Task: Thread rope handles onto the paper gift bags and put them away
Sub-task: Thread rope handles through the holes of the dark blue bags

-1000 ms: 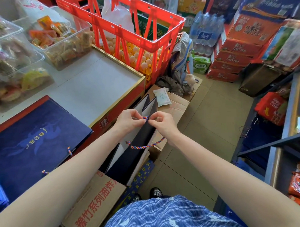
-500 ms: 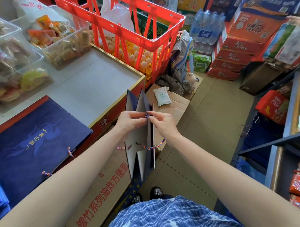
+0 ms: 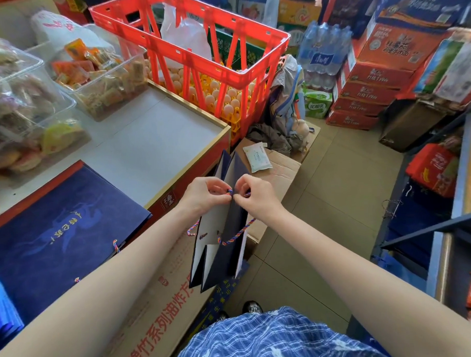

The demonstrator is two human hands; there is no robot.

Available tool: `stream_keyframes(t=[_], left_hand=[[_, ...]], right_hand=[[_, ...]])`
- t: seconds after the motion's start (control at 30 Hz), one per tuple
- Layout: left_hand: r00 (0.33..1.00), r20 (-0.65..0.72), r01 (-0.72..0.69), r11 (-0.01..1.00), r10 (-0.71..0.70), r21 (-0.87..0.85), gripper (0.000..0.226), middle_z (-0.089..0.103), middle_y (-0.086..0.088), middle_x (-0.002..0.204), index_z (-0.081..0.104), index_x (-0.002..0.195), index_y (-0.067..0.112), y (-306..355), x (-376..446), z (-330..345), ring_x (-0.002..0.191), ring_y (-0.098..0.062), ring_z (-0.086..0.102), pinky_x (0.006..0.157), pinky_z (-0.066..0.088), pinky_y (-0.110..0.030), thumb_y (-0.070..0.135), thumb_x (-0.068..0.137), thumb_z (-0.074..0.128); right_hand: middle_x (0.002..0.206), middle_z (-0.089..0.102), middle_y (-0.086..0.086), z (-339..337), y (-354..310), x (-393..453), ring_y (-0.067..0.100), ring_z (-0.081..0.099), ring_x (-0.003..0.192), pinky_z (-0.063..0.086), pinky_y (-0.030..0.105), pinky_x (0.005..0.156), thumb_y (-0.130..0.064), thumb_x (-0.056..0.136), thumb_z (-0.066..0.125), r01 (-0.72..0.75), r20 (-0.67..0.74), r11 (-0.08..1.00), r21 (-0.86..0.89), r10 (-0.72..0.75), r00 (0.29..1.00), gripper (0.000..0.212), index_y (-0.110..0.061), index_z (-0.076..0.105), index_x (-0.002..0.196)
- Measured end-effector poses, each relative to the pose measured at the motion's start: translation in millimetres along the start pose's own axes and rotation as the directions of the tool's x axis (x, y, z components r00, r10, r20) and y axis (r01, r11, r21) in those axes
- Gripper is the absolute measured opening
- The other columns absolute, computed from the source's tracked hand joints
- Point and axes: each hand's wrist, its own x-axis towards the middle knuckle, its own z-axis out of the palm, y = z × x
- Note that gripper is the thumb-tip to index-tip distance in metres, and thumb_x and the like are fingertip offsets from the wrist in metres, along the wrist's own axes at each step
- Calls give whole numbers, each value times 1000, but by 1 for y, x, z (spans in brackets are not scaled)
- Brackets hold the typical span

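Folded navy gift bag (image 3: 223,232) held upright in mid-air, just right of the counter (image 3: 147,138) and above a cardboard box (image 3: 164,301) printed with red characters. Left hand (image 3: 203,195) pinching the bag's top edge on the left side, fingers curled round the rope end there; right hand (image 3: 256,195) pinching the same multicoloured rope handle (image 3: 237,233) right beside it, fingertips of both nearly touching. Rope looping down from the right hand across the bag's near face (a second short rope end dangling at the bag's left edge). Flat on the counter at near left, a finished navy bag (image 3: 57,238) with rope ends showing. Farther off, a red crate (image 3: 197,46) over trays of eggs (image 3: 226,98), and clear tubs of snacks (image 3: 97,76) at far left.
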Motion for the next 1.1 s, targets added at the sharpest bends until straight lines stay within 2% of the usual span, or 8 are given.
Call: stream_keyframes(t=[0.13, 0.27, 0.5, 0.53, 0.6, 0.7, 0.97, 1.1], left_hand=[[1000, 31, 3, 1000, -3, -29, 12, 70, -3, 91, 70, 88, 19, 2, -4, -9, 92, -15, 64, 91, 51, -38, 15, 77, 74], [999, 35, -34, 997, 36, -63, 13, 69, 1, 89, 68, 88, 21, 7, -4, -22, 91, -14, 64, 89, 49, -33, 12, 79, 72], [998, 67, 3, 999, 1, -54, 25, 67, -4, 101, 65, 104, 16, -10, -6, -22, 101, -19, 62, 97, 47, -38, 11, 80, 70], [998, 67, 23, 997, -18, -78, 30, 67, -6, 106, 64, 109, 16, -13, -6, -20, 104, -19, 61, 99, 46, -39, 11, 81, 70], [997, 67, 36, 990, -27, -137, 36, 67, -7, 110, 62, 116, 18, -14, -6, -15, 107, -19, 60, 101, 45, -38, 10, 82, 69], [998, 49, -32, 995, 36, -93, 33, 68, -6, 109, 64, 113, 15, -8, -3, -10, 102, -14, 63, 94, 47, -28, 7, 82, 68], [982, 144, -116, 992, 123, -57, 35, 65, -1, 110, 62, 116, 15, 9, 4, -23, 103, -9, 62, 99, 46, -30, -1, 85, 61], [973, 189, -145, 987, 130, 64, 42, 61, -2, 123, 55, 128, 15, 2, 2, -18, 108, -14, 61, 100, 46, -36, 5, 87, 61]], right_hand=[[71, 53, -10, -1, -1, -4, 12, 51, 73, 37, 25, 59, -33, 85, 66, -19, -13, 996, -85, 18, 1000, 14, -26, 65, 97], [66, 51, -13, 0, -8, -3, 7, 47, 66, 38, 23, 60, -36, 81, 70, -33, -92, 995, 99, 42, 995, 26, -24, 71, 105], [115, 65, 1, 16, -9, -11, 13, 56, 107, 44, 22, 82, -32, 84, 68, -198, 120, 922, 332, 167, 979, 40, -18, 64, 121], [110, 67, -2, 16, -9, -12, 9, 57, 101, 45, 19, 79, -29, 87, 65, -209, 144, 921, 328, 169, 975, 38, -18, 62, 123], [70, 63, -22, 10, -8, -13, -7, 51, 67, 39, 5, 54, -26, 94, 56, -228, 175, 917, 326, 178, 968, 32, -18, 61, 125], [35, 41, -21, 4, -3, -14, -3, 38, 35, 27, 10, 34, -20, 99, 46, -275, 210, 893, 357, 210, 955, 31, -17, 57, 128], [46, 30, -9, -5, -1, -11, 4, 24, 40, 19, 16, 36, -28, 101, 41, -352, 318, 785, 510, 208, 925, 32, -34, 47, 132], [50, 40, -16, 2, -6, -9, 4, 32, 45, 23, 16, 38, -41, 89, 60, -301, 157, 864, 405, 258, 953, 32, -28, 60, 118]])
